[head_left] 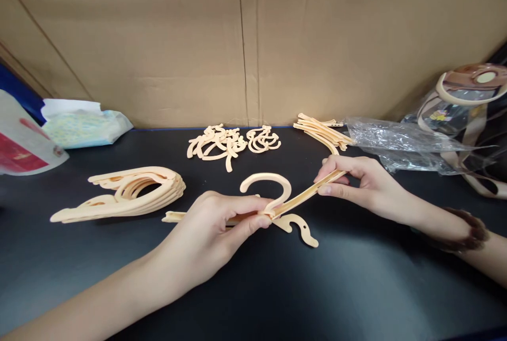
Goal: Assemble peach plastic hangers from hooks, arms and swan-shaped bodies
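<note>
My left hand [214,225] pinches the hanger hook [264,176] low, seemingly for steadiness; my right hand [366,185] clasps the hanger arm [296,201] between them.

Both hands [216,227] [364,182] in thumb-and-finger pinches

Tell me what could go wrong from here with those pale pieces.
The thin strip might bend or slip from the hook if twisted: the left hand pinches at the hook's base, the right hand near the strip's far end. The right hand could brush the pile of strips just behind it. The left could nudge the stack beside it.
</note>
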`<state>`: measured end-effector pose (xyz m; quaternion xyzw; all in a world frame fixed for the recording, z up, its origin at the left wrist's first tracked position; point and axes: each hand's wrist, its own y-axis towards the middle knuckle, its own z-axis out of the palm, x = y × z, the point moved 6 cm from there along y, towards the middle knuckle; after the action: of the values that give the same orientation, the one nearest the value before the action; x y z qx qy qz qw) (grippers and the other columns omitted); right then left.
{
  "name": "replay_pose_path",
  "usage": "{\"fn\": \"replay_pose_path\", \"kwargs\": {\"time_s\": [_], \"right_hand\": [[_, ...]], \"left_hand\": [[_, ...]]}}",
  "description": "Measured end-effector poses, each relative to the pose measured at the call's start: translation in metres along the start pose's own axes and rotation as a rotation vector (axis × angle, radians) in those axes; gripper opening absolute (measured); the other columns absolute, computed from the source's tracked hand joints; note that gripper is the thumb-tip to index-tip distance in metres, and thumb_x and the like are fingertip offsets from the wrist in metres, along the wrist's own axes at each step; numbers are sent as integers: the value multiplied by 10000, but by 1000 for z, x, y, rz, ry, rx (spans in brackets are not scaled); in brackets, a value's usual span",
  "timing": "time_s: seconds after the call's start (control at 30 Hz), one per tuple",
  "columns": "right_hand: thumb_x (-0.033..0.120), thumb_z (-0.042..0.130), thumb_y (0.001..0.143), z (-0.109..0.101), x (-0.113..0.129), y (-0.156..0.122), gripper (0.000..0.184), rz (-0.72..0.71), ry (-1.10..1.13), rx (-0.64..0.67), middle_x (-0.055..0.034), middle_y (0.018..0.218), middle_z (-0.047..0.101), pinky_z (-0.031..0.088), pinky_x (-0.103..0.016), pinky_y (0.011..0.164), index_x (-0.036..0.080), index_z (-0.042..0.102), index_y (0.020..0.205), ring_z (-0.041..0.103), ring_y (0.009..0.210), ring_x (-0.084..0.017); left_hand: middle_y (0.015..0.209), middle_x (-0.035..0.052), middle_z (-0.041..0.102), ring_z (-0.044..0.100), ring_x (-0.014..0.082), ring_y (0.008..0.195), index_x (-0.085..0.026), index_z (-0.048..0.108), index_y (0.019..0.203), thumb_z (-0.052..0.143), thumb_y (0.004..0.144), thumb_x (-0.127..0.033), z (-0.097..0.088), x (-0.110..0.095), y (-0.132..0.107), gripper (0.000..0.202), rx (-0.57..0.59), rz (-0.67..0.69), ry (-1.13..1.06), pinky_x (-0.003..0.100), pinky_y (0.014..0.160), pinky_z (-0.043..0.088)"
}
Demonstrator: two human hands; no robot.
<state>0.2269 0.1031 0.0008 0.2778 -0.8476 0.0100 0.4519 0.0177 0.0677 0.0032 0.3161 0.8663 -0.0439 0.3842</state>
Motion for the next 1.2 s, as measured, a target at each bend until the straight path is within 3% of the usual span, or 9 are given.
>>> {"fn": "replay_pose_path", "kwargs": {"time_s": [0.17, 0.33, 0.5, 0.67, 0.83, 0.93, 1.03, 1.13, 1.2], "right_hand": [[481, 666, 832, 1, -3, -1, 287, 55, 13, -22, -10, 743, 566, 328, -264, 534, 194, 652, 813, 424, 598, -116], [486, 667, 830, 4, -2, -2, 303, 101, 105, -88, 1, 693, 558, 331, -245, 505, 188, 616, 801, 442, 577, -113], [434, 694, 823, 5, 3, -3, 258, 69, 173, -151, -2, 696, 560, 359, -243, 503, 184, 633, 810, 470, 604, -122], [391, 681, 837, -16, 0, -3, 212, 28, 254, -410, 33, 607, 494, 368, -243, 505, 194, 640, 769, 458, 534, -101], [347, 697, 806, -34, -12, -3, 185, 12, 350, -629, 47, 571, 437, 376, -251, 504, 196, 612, 742, 418, 506, -105], [349, 614, 877, -37, -7, -3, 166, -50, 86, -628, 18, 631, 498, 430, -296, 596, 207, 590, 795, 495, 596, -146], [324, 598, 896, -37, 14, -7, 172, -176, -456, -644, -100, 994, 608, 449, -426, 828, 202, 576, 1014, 576, 946, -265], [282, 653, 856, -30, 39, -17, 433, -299, -877, -697, -190, 1336, 472, 319, -589, 1003, 208, 491, 1251, 420, 1255, -397], [262, 676, 836, -21, 53, -25, 516, -373, -1027, -712, -183, 1443, 378, 208, -646, 1058, 236, 463, 1305, 300, 1348, -435]], "left_hand": [[728, -39, 707, 611, 125, 592, -241, 744, 1024, 547, 930, -324, 1, 5, 1, 234, 3, -25, 5, 184, 508, 399], [918, 8, 756, 708, 202, 745, -217, 728, 1062, 510, 952, -361, -8, 1, 0, 284, -122, 39, 146, 215, 538, 477], [1080, -6, 725, 699, 175, 934, -226, 655, 1159, 505, 969, -321, -15, -8, -2, 260, -236, 117, 202, 207, 755, 534], [1185, 27, 680, 686, 145, 957, -211, 425, 1414, 466, 988, -304, -19, -1, -2, 438, -303, 120, 240, 223, 846, 527], [1225, 42, 655, 668, 158, 999, -208, 481, 1371, 446, 991, -310, -28, 11, 1, 395, -384, 69, 325, 280, 944, 495], [1138, 34, 694, 674, 170, 975, -203, 512, 1333, 437, 993, -327, -30, 17, 1, 370, -406, 16, 319, 294, 909, 504], [1079, 14, 714, 661, 192, 976, -218, 529, 1298, 423, 999, -323, -30, 18, 2, 334, -398, 12, 388, 313, 860, 497], [1033, 25, 722, 652, 209, 918, -191, 558, 1221, 417, 1002, -289, -29, 10, 1, 278, -399, 90, 520, 324, 804, 474], [1053, 52, 716, 646, 211, 891, -159, 559, 1198, 420, 1002, -259, -26, 0, -1, 261, -401, 175, 611, 333, 799, 451]]}}
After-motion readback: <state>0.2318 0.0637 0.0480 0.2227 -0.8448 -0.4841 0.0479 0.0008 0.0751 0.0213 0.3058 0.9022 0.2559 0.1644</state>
